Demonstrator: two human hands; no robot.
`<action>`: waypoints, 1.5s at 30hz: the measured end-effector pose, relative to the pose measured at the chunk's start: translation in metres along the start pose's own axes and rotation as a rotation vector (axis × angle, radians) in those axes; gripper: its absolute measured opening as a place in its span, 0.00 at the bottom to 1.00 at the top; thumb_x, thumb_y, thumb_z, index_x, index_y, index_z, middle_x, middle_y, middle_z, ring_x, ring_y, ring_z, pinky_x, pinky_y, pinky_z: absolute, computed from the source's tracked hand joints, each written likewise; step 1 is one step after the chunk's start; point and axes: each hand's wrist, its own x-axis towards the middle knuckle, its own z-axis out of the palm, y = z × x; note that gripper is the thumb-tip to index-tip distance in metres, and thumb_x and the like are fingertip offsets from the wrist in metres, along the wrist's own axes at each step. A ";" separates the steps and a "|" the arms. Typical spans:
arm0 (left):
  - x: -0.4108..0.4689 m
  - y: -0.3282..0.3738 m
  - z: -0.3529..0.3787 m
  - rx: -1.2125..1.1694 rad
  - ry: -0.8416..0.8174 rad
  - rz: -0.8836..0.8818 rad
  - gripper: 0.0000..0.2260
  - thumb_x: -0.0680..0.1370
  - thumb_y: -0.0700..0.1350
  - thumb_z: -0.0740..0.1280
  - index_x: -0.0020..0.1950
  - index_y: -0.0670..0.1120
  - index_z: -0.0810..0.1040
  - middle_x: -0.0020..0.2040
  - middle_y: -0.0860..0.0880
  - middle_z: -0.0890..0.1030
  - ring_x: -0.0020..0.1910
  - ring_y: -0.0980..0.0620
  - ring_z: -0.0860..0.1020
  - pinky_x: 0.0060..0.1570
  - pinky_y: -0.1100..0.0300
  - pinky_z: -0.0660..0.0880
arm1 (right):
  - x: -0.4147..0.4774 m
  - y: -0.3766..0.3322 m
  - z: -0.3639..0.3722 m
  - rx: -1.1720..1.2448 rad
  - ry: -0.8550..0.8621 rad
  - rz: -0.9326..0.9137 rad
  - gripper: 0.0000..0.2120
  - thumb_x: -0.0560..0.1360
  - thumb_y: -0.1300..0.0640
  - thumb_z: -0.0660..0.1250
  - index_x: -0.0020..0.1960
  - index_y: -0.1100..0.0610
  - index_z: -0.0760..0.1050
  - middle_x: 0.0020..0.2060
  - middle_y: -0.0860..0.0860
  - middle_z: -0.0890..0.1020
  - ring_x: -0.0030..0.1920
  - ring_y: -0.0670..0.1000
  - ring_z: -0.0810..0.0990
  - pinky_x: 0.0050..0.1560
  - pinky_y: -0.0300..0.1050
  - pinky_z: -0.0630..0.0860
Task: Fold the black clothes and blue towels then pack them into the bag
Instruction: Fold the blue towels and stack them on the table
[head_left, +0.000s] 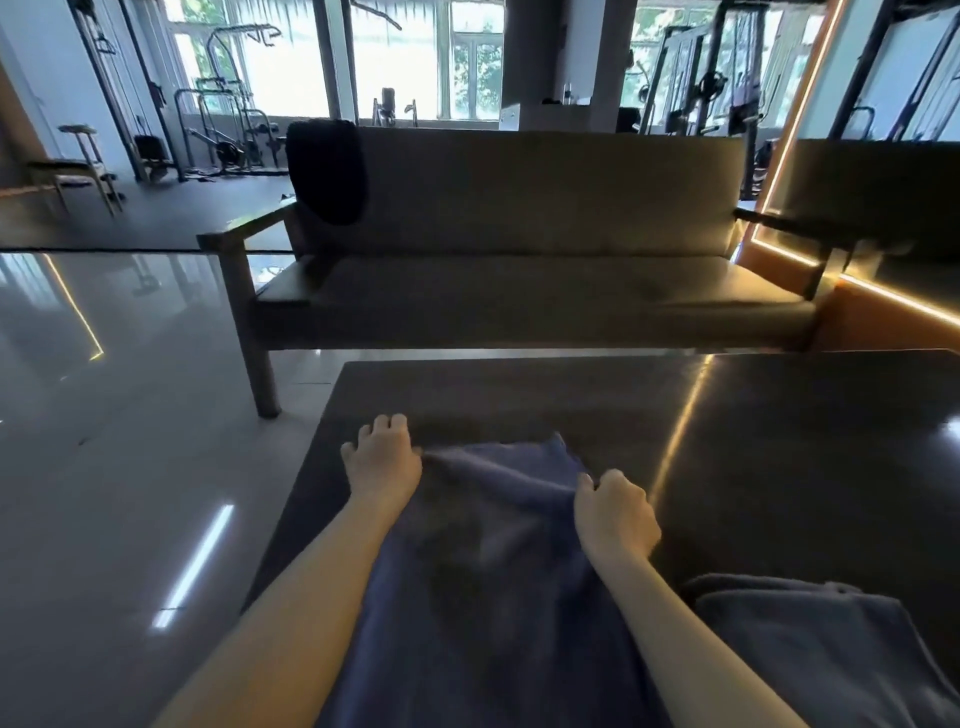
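Observation:
A blue towel (488, 561) lies spread lengthwise on the dark table (779, 441), running from the near edge away from me. My left hand (382, 462) pinches its far left corner, fingers curled against the tabletop. My right hand (613, 514) grips the towel's far right edge, fingers curled round the cloth. A second blue-grey towel (810, 639) lies bunched at the near right of the table. A black garment (327, 171) hangs over the left end of the sofa's backrest. No bag is in view.
A dark sofa (519, 260) with wooden arms stands just beyond the table. Glossy tiled floor (119, 441) lies to the left. Gym machines (223, 130) stand by the windows at the back. An orange lit wall (883, 312) is at the right.

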 end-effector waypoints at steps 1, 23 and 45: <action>-0.006 -0.004 0.004 0.000 -0.014 0.024 0.19 0.79 0.50 0.60 0.69 0.47 0.67 0.67 0.47 0.70 0.66 0.45 0.68 0.63 0.46 0.64 | -0.003 0.001 0.001 0.024 0.015 -0.022 0.15 0.80 0.49 0.58 0.60 0.58 0.72 0.53 0.55 0.79 0.52 0.56 0.79 0.48 0.48 0.72; -0.050 -0.041 0.006 0.051 -0.291 -0.011 0.28 0.82 0.59 0.45 0.78 0.48 0.48 0.79 0.47 0.46 0.77 0.47 0.44 0.73 0.42 0.43 | -0.032 0.016 0.011 -0.385 -0.301 -0.237 0.28 0.82 0.43 0.42 0.78 0.52 0.41 0.78 0.51 0.42 0.77 0.53 0.40 0.75 0.59 0.39; -0.265 -0.034 -0.075 0.037 -0.372 0.173 0.20 0.82 0.51 0.53 0.74 0.50 0.63 0.76 0.54 0.59 0.76 0.52 0.53 0.73 0.45 0.48 | -0.200 0.070 -0.076 -0.424 -0.398 -0.442 0.22 0.80 0.58 0.53 0.74 0.54 0.61 0.75 0.49 0.60 0.76 0.52 0.52 0.74 0.59 0.48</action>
